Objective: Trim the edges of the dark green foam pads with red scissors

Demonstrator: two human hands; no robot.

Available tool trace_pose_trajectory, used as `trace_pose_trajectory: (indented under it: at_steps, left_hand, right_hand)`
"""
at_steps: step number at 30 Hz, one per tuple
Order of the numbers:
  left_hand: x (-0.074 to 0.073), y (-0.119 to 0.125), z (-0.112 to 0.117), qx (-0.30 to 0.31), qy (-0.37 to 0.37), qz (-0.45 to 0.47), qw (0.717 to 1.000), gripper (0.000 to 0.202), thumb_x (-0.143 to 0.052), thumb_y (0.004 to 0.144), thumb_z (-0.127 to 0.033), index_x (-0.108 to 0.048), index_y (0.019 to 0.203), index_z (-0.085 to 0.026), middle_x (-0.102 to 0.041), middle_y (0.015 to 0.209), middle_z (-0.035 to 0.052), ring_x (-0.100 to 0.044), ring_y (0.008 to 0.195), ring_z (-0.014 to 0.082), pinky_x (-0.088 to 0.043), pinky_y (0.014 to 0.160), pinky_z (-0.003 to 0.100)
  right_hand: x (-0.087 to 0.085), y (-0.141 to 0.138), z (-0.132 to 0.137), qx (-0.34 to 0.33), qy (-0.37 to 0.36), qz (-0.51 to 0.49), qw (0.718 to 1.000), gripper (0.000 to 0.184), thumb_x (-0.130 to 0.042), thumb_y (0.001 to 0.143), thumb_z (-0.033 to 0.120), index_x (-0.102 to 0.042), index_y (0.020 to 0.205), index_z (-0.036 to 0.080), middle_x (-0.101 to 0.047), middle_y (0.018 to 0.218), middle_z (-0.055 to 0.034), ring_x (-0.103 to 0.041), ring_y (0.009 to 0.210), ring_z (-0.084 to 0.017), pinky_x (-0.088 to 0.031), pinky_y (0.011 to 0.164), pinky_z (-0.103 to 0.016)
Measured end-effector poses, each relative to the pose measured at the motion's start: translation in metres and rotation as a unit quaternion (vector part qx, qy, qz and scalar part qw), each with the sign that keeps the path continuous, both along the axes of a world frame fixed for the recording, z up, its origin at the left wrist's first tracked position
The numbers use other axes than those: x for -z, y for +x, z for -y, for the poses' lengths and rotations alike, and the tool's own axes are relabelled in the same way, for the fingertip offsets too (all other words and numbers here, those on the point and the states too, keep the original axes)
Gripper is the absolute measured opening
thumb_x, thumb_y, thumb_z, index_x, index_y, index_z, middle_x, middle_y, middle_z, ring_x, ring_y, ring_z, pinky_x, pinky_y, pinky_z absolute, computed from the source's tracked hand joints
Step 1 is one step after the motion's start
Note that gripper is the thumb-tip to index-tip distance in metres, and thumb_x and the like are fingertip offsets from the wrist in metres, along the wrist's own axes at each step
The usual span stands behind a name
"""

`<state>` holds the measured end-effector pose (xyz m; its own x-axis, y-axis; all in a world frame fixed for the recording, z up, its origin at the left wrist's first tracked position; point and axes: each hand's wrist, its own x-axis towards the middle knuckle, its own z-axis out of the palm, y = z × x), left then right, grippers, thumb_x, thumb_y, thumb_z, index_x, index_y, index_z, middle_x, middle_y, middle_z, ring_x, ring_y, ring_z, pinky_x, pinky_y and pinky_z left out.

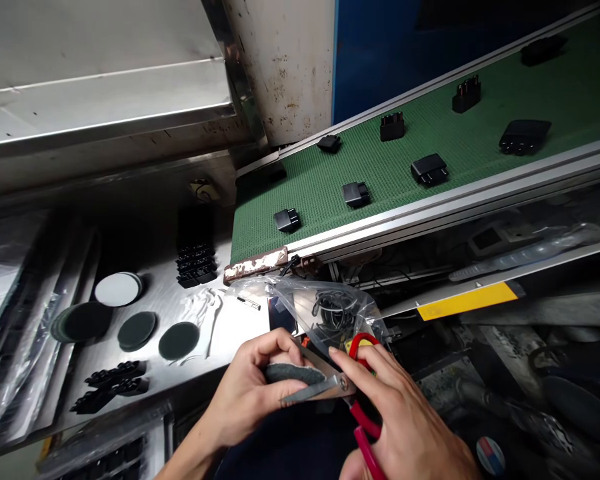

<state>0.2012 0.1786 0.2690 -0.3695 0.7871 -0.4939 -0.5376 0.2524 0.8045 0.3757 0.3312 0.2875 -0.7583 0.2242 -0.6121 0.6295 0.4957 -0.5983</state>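
Observation:
My left hand (247,383) pinches a dark grey-green abrasive pad (291,374) between thumb and fingers, and the pad looks bent or folded. In my right hand (405,407) is a pair of scissors (363,421) with red handles. Their blades stand apart at the pad, one passing in front of it near my left thumb; whether they touch it I cannot tell. On the metal table to the left lie more round dark pads (179,341), some in stacks, and a pale disc (119,289). A crumpled white glove or cloth (205,313) lies beside them.
A green conveyor belt (310,200) carries several black plug-like parts (429,169) at upper right. Similar black parts (196,263) stand in rows on the metal table (173,387). A clear plastic bag (365,310) with cables hangs below the belt's end.

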Motion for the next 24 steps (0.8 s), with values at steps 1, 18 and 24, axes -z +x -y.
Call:
trace_pose_trajectory:
  at_steps: [1,18,24]
  left_hand:
    - [-0.0005,0.0004,-0.0001,-0.004,-0.006,-0.001,1.0,0.026,-0.08,0.068,-0.022,-0.056,0.073,-0.015,-0.068,0.07,0.0011,-0.055,0.06,0.0095,-0.042,0.056,0.017]
    - [-0.0064,0.0005,-0.0019,-0.002,-0.008,-0.001,1.0,0.026,-0.082,0.067,-0.019,-0.058,0.075,-0.016,-0.065,0.068,-0.0031,-0.055,0.061,0.0077,-0.041,0.057,0.014]
    - [-0.0077,0.0007,-0.0034,-0.002,-0.028,-0.061,0.998,0.021,-0.082,0.066,-0.023,-0.063,0.072,-0.016,-0.063,0.066,-0.0023,-0.053,0.06,0.0089,-0.041,0.056,0.016]
  right_hand:
    - [-0.0008,-0.0008,0.0006,0.007,-0.004,-0.001,1.0,0.112,-0.076,0.051,0.011,-0.024,0.139,0.057,-0.035,0.145,0.0058,-0.025,0.142,-0.028,-0.032,0.114,-0.045]
    - [-0.0008,0.0025,0.0038,0.058,-0.027,0.019,0.998,0.112,-0.09,0.039,0.041,-0.037,0.137,0.05,-0.041,0.142,0.0023,-0.042,0.131,-0.034,-0.05,0.098,-0.035]
    - [-0.0022,0.0008,0.0018,0.021,-0.026,0.034,0.999,0.112,-0.07,0.052,0.009,-0.02,0.142,0.052,-0.031,0.149,0.0038,-0.025,0.141,-0.032,-0.035,0.112,-0.045]
